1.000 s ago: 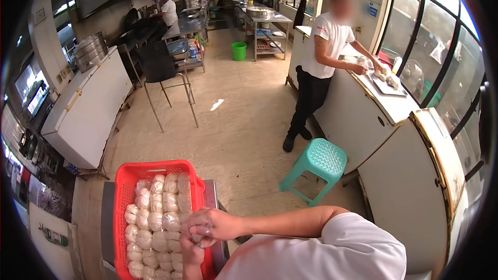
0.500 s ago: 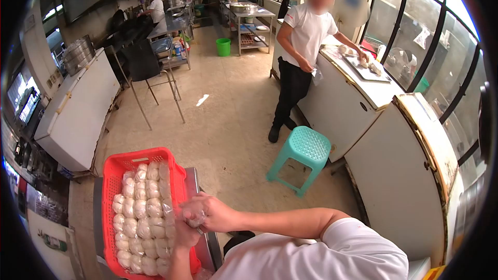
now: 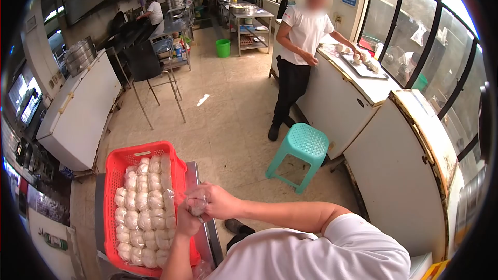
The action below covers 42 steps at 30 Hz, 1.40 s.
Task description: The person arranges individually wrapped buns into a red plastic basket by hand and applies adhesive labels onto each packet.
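My right hand (image 3: 220, 202) is closed on a bunched piece of clear plastic (image 3: 197, 205), above the right edge of the red basket (image 3: 182, 171). Just below and left of it, my left hand (image 3: 188, 222) is pressed against the same plastic with its fingers closed; a ring shows there. Rows of round white dough balls (image 3: 142, 200) in clear plastic bags fill much of the basket. What the plastic between my hands contains is too small to tell.
A green stool (image 3: 308, 142) stands right of the basket. Beyond it, a person (image 3: 306, 31) handles dough on a tray (image 3: 371, 70) at a white counter. Further back are a black chair (image 3: 139, 62), a green bucket (image 3: 223, 47) and a person (image 3: 154, 11) by the stoves.
The view has shifted, so the basket and stool appear further left than at first. My hands stay together at the plastic. The nearby person's left-side hand has drawn back from the tray.
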Motion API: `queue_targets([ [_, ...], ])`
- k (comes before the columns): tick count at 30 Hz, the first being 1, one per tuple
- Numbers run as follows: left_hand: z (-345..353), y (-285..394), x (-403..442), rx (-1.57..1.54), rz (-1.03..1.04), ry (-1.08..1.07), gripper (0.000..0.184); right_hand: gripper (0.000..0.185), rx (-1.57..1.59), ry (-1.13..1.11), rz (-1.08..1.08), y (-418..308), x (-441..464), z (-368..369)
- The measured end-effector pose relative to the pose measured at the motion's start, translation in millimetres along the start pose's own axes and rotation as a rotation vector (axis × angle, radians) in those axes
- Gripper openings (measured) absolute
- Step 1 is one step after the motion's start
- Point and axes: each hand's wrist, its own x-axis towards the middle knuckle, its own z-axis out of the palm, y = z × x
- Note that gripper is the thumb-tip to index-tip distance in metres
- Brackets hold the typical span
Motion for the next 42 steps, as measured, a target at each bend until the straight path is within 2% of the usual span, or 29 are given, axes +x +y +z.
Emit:
queue_targets([
  [1, 0, 2, -1, -0.061, -0.089, 0.008, 0.039, 0.029, 0.021, -0.007, 0.029, 1, 1, 1],
  [7, -1, 3, 0, -0.033, -0.057, 0.023, 0.039, 0.028, 0.051, -0.014, 0.094, 6, 5, 6],
  [10, -19, -12, 6, 0.244, 0.131, -0.024, 0.036, 0.023, 0.080, 0.008, 0.083, 0, 6, 7],
  [13, -8, -2, 3, 0.019, -0.036, 0.081, 0.035, 0.020, 0.113, -0.002, 0.084, -9, 10, 3],
  [16, -17, -4, 4, -0.168, -0.129, 0.046, 0.038, 0.023, 0.045, -0.067, 0.006, 0, 17, -1],
  [18, -17, -5, 4, -0.072, -0.028, 0.006, 0.042, 0.020, 0.016, -0.107, -0.105, 8, 23, 0],
  [21, -11, 5, -1, 0.052, 0.046, -0.036, 0.045, 0.020, 0.122, -0.062, 0.099, 9, 30, 1],
  [24, -2, 7, 2, 0.041, 0.011, 0.003, 0.050, 0.021, 0.093, -0.020, 0.114, 14, 37, 5],
  [27, -8, 2, 5, 0.038, 0.038, 0.047, 0.048, 0.023, 0.095, -0.135, 0.143, 4, 33, -1],
  [28, -10, -3, 6, 0.048, 0.064, 0.056, 0.047, 0.024, 0.026, -0.127, 0.013, 3, 30, -3],
  [30, -30, -34, 4, -0.135, -0.001, 0.053, 0.042, 0.027, -0.114, -0.110, -0.246, 3, 21, -3],
  [33, -32, -35, 2, -0.398, -0.185, 0.059, 0.041, 0.038, -0.209, -0.070, -0.330, 4, 6, 0],
  [37, -35, -38, 1, -0.671, -0.453, 0.070, 0.040, 0.056, -0.373, -0.072, -0.344, 3, -7, -7],
  [40, -39, -21, -1, -0.837, -0.483, -0.126, 0.049, 0.067, -0.386, -0.076, -0.276, -5, -11, -12],
  [42, -33, -3, 1, -0.715, -0.426, -0.150, 0.050, 0.070, -0.340, -0.056, -0.177, 1, -12, -11],
])
